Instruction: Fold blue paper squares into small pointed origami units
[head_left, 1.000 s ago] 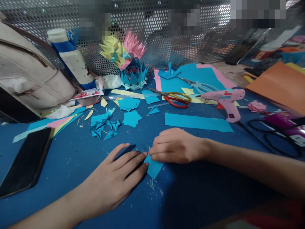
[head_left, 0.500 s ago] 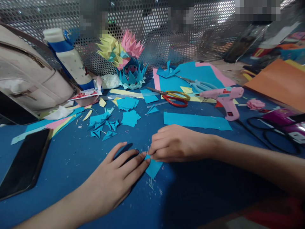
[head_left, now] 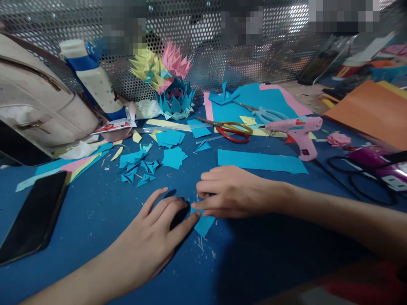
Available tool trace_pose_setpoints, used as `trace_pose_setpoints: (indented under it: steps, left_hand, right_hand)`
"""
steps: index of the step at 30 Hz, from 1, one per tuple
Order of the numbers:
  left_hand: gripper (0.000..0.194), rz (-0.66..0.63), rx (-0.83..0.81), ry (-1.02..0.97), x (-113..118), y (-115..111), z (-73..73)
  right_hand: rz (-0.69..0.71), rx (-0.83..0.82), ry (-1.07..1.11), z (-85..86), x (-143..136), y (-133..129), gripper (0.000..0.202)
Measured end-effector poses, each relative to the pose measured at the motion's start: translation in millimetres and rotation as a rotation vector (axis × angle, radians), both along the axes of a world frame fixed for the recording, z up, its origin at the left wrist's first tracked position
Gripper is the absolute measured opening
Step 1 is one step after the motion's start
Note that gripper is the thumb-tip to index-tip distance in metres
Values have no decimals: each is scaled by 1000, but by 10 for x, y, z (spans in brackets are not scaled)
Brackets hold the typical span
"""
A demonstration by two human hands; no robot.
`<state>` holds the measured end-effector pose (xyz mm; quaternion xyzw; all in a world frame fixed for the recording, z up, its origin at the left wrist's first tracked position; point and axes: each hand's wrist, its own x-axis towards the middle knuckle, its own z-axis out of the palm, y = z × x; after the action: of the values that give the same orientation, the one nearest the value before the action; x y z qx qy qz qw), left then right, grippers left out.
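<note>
With left hand [head_left: 149,237] spread, pressing down on turquoise craft paper [head_left: 205,226], lying between both hands. Probably light, crisp, easily creased; best held by edges. With right hand [head_left: 229,193] curled, touching its upper part; cannot tell if pinching.

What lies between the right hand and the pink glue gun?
In the head view, a long blue paper strip lies between the right hand and the glue gun.

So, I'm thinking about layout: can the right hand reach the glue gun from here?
Probably yes: only a flat paper strip lies between the right hand and the glue gun, though its fingers touch the small paper.
</note>
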<state>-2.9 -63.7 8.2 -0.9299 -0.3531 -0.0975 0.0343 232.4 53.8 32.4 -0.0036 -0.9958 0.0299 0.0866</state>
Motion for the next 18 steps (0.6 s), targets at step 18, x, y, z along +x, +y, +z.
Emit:
trace_pose_setpoints:
  steps: [18]
  left_hand:
    - [53,-108,-105,6,-38,64,83]
  right_hand:
    - [-192,-292,-209,200,54,-3,23]
